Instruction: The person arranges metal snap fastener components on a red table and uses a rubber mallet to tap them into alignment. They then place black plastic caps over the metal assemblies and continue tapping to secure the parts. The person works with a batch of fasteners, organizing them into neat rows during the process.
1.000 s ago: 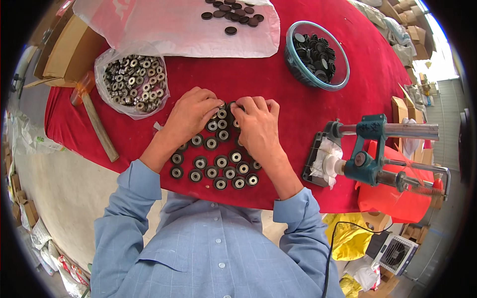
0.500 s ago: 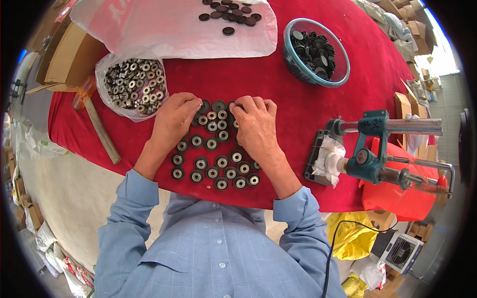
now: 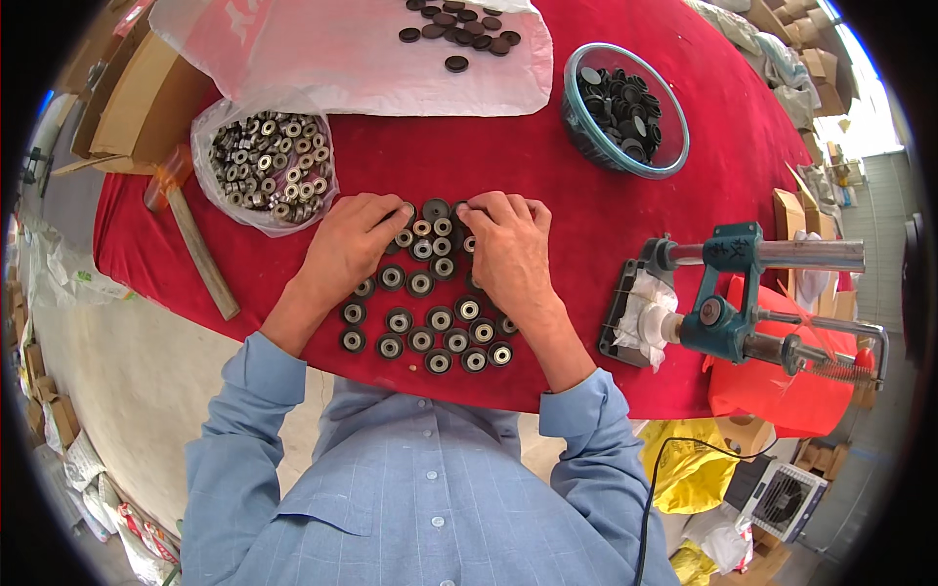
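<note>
Red cloth (image 3: 518, 151); metal rings (image 3: 268, 162) in bag (image 3: 277, 229)

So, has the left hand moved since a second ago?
Yes, to the left: against the bag lying on the table, the left hand is now closer than it was.

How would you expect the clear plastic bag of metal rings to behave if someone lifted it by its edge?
The bag would probably sag and change shape, as its thin film looks creased and soft. It is likely heavy for its size, being filled with metal rings. Some might spill if it tipped, since they lie loose.
</note>
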`<state>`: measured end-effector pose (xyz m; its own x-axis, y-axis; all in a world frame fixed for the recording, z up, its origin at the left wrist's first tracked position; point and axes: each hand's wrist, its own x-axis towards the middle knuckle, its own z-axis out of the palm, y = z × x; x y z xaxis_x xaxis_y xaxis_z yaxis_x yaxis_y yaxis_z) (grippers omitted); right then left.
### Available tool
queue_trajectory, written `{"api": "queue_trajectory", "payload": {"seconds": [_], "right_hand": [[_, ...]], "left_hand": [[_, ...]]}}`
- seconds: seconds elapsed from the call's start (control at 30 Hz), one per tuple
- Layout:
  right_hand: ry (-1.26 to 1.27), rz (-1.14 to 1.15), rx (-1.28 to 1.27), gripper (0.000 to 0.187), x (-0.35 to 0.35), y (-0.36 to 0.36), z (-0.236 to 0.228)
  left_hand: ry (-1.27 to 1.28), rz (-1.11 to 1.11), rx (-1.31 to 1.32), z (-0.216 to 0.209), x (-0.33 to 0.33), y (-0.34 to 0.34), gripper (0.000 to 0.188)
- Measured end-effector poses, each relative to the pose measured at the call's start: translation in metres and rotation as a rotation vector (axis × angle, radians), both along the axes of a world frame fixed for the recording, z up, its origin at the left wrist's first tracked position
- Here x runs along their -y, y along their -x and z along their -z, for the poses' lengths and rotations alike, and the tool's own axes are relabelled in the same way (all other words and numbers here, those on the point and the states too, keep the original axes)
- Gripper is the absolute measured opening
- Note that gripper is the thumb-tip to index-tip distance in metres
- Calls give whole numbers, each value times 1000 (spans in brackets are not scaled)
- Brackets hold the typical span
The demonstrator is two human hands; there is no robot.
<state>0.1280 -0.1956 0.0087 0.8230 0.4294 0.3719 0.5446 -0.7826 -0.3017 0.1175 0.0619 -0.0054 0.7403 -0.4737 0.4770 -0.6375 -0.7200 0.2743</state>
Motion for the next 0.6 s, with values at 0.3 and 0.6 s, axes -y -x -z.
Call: {"api": "queue_trajectory", "payload": {"seconds": [0.3,0.6], "right_hand": [[-60,-94,40,28,-8,1,-11],[63,-235,50,21,-15,-11,-11]], "left_hand": [[-55,-15,-46,-8,-1,12,44],[9,-54,-85,-12,1,15,45]]}}
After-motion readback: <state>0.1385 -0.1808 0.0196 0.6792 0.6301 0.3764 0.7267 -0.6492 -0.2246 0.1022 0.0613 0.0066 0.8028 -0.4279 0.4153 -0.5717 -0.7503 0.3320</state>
